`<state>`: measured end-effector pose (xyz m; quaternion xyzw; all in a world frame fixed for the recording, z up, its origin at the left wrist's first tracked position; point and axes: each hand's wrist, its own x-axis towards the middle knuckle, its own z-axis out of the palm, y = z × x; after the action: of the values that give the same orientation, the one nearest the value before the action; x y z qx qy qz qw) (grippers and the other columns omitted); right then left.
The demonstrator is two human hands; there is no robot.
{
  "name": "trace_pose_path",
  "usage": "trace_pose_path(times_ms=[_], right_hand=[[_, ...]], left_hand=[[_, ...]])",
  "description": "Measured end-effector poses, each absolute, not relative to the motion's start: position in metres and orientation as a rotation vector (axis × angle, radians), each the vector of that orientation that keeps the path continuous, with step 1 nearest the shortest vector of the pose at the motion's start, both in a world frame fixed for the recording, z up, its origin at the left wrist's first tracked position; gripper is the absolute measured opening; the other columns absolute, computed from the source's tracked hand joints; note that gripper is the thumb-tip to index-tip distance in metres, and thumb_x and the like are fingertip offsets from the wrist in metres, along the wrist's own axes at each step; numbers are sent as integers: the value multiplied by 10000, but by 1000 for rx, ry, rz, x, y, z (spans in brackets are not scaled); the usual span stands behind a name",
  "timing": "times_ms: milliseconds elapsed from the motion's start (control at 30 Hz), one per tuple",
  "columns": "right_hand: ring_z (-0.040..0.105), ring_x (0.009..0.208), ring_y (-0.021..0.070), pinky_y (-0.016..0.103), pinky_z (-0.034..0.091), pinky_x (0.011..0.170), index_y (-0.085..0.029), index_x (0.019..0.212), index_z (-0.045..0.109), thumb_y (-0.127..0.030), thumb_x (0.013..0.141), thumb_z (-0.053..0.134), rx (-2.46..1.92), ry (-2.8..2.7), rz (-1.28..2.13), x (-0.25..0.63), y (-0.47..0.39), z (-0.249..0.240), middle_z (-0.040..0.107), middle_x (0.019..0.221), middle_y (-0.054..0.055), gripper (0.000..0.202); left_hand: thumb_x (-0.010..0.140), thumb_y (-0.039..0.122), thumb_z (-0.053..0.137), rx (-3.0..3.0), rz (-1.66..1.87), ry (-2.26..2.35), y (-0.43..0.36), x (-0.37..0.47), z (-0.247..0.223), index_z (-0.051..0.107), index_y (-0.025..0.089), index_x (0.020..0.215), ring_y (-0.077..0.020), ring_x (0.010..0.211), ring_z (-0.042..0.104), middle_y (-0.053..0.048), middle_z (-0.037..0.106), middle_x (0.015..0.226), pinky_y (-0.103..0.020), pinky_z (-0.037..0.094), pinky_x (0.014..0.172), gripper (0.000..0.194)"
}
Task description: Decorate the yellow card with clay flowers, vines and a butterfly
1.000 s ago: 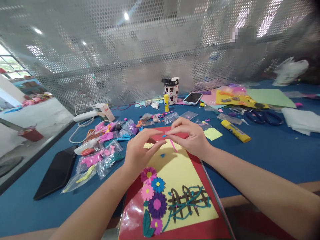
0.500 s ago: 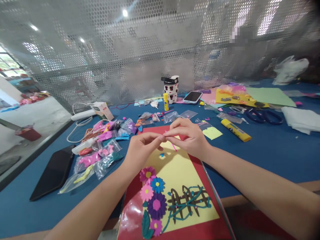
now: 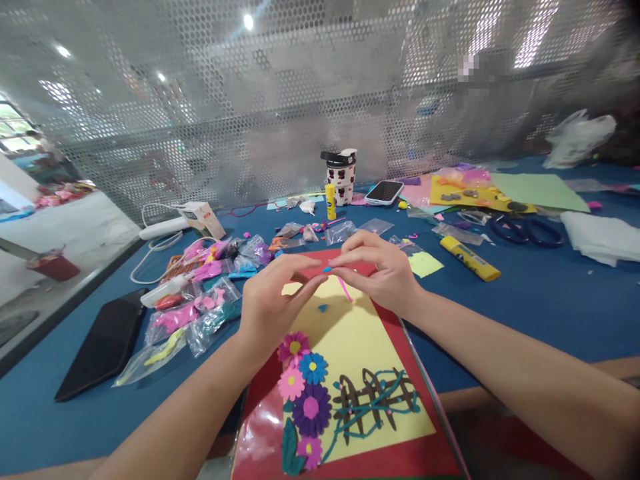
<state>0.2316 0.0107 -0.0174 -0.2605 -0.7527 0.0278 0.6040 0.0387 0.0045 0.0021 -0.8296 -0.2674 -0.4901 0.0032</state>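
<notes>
Between the fingertips of my right hand [image 3: 379,272] is a tiny piece of blue clay [image 3: 327,269]. My left hand [image 3: 274,293] is open beside it, thumb and forefinger parted close to the piece. Below them lies a yellow sheet [image 3: 350,333] on a red backing [image 3: 260,427]. Another small blue clay piece [image 3: 323,308] rests on the sheet, and a thin pink strip [image 3: 345,290] lies near its top. Clay flowers [image 3: 311,408] with dark green leaves [image 3: 289,445] run down the left side. A brown clay fence [image 3: 373,400] with teal vines is at lower right.
Bags of coloured clay [image 3: 200,313] and a black tablet-like slab [image 3: 103,343] lie on the left. At the back stand a cup [image 3: 341,177] and a glue stick [image 3: 331,202], near a phone [image 3: 384,193]. Farther right are a yellow tube [image 3: 470,259] and dark blue scissors [image 3: 525,231].
My left fingers have spread and drawn slightly left from the right fingertips. The small blue piece between the hands now shows. The view has shifted a little.
</notes>
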Motion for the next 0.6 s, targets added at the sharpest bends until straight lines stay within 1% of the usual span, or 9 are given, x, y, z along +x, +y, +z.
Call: trace_pose_path(times_ms=[100, 200, 333, 433, 467, 567, 600], right_hand=[[602, 742, 131, 310, 466, 689, -208, 846, 718, -207, 814, 708, -582, -1743, 69, 231, 11, -18, 609, 787, 10, 34], [603, 741, 129, 310, 468, 691, -209, 851, 717, -209, 816, 708, -573, -1756, 60, 232, 12, -18, 613, 791, 10, 36], [603, 735, 127, 310, 472, 687, -222, 852, 714, -215, 833, 689, -583, -1757, 54, 232, 12, -18, 613, 786, 6, 32], [603, 730, 125, 307, 475, 679, -226, 850, 714, -215, 838, 683, -584, -1760, 62, 232, 11, -18, 614, 783, 6, 35], [603, 731, 125, 307, 475, 679, -222, 849, 714, -213, 838, 683, -585, -1762, 63, 232, 11, -18, 615, 783, 7, 34], [609, 743, 127, 310, 476, 686, -219, 850, 715, -211, 843, 677, -597, -1764, 63, 232, 11, -18, 622, 793, 10, 40], [611, 745, 127, 309, 476, 685, -221, 851, 715, -211, 844, 676, -596, -1766, 62, 232, 11, -18, 623, 794, 9, 42]], left_hand=[[819, 184, 712, -2562, -1499, -728, 6, 38, 6, 674, 163, 887, -89, 688, 669, -27, 735, 825, -184, 538, 636, 81], [826, 171, 701, -2536, -1487, -688, 6, 39, 7, 672, 159, 832, -99, 700, 671, -23, 733, 768, -194, 538, 649, 32], [823, 219, 712, -2542, -1497, -710, 6, 39, 6, 682, 166, 893, -84, 632, 657, -32, 743, 827, -196, 536, 612, 93], [824, 207, 711, -2544, -1494, -684, 6, 38, 5, 682, 170, 873, -94, 667, 672, -25, 742, 806, -202, 538, 636, 68], [819, 209, 717, -2546, -1496, -685, 6, 37, 4, 681, 167, 886, -95, 678, 677, -28, 744, 817, -204, 540, 652, 87], [792, 260, 748, -2541, -1503, -750, 6, 37, 3, 659, 156, 1028, -81, 646, 678, -58, 745, 948, -209, 544, 667, 273], [790, 272, 750, -2537, -1493, -765, 6, 37, 3, 655, 160, 1041, -79, 631, 675, -58, 745, 958, -210, 541, 658, 291]])
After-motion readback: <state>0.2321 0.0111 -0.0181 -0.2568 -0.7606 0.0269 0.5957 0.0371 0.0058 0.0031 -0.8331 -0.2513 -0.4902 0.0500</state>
